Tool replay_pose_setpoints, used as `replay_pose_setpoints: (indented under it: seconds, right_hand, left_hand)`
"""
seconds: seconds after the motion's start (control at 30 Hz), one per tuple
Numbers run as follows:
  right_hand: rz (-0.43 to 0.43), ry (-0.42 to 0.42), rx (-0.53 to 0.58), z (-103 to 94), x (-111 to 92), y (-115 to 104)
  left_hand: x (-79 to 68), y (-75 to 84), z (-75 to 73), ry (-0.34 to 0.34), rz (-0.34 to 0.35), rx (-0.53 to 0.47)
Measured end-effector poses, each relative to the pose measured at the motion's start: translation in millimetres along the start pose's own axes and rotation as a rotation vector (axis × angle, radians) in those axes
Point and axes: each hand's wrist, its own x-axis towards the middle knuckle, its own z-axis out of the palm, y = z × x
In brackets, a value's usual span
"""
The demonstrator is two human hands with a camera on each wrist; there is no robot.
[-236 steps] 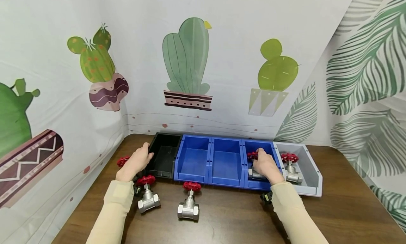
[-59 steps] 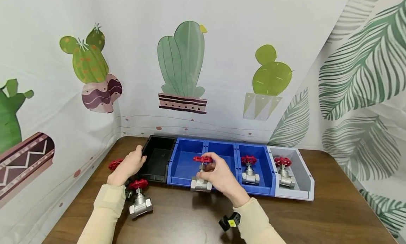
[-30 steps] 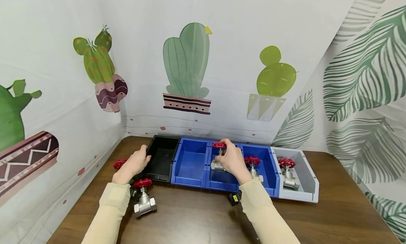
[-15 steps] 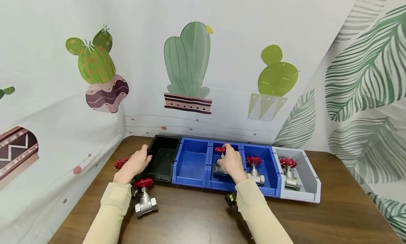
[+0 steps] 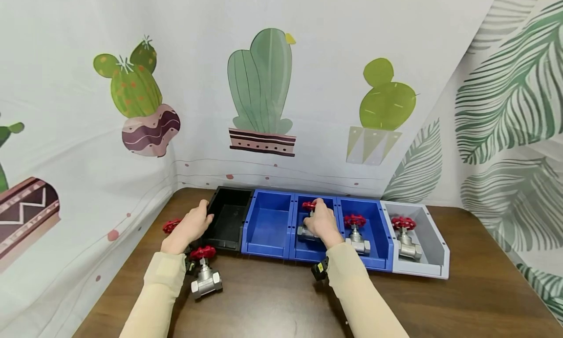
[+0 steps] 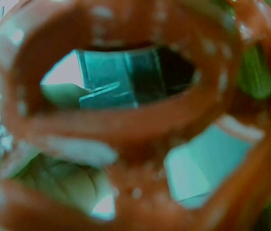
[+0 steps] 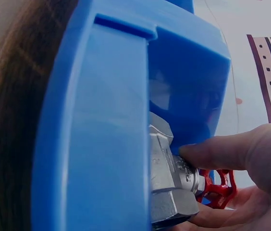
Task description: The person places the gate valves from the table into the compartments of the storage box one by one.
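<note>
My right hand (image 5: 323,224) holds a steel gate valve (image 7: 171,175) with a red handwheel (image 7: 219,190), inside the third bin from the left, a blue one (image 5: 299,252). The right wrist view shows the thumb against the valve's neck and fingers beneath, near the wheel. The valve's hex-ended body lies low behind the bin's front lip (image 7: 106,130). My left hand (image 5: 191,226) grips the left wall of the black bin (image 5: 225,221), thumb at the rim; its other fingertips are hidden. Another valve's red handwheel (image 6: 126,120) fills the left wrist view, blurred.
One gate valve (image 5: 205,279) stands on the wooden table (image 5: 264,304) before the black bin; another's red handwheel (image 5: 170,225) shows left of my left hand. Valves also sit in the right blue bin (image 5: 358,242) and the grey bin (image 5: 409,245). A printed cloth (image 5: 325,84) hangs behind.
My right hand released a valve in the right blue bin, took another from the table's front middle and lowered it into the middle blue bin. My left hand has stayed at the black bin.
</note>
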Motion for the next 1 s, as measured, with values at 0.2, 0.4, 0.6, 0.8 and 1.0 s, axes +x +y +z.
replay_pose_setpoints:
  seconds: [0.2,0.4,0.6,0.8,1.0]
  right_hand:
    - [0.021,-0.022,0.033,0.2,2.1,3.3]
    - [0.05,-0.069,0.07,0.0,1.1,3.4]
    - [0.055,-0.081,0.086,1.5,0.8,4.1]
    - [0.061,-0.087,0.109,3.2,1.2,5.0]
    - [0.046,-0.11,0.135,7.0,0.9,7.0]
  left_hand:
    - [1.0,0.8,-0.6,-0.024,-0.011,-0.01]
    - [0.4,1.6,-0.9,-0.028,-0.018,-0.012]
    - [0.6,2.2,-1.4,-0.03,-0.018,-0.011]
    - [1.0,1.5,-0.1,-0.019,-0.025,-0.005]
    - [0.0,-0.2,0.1,-0.034,-0.028,-0.011]
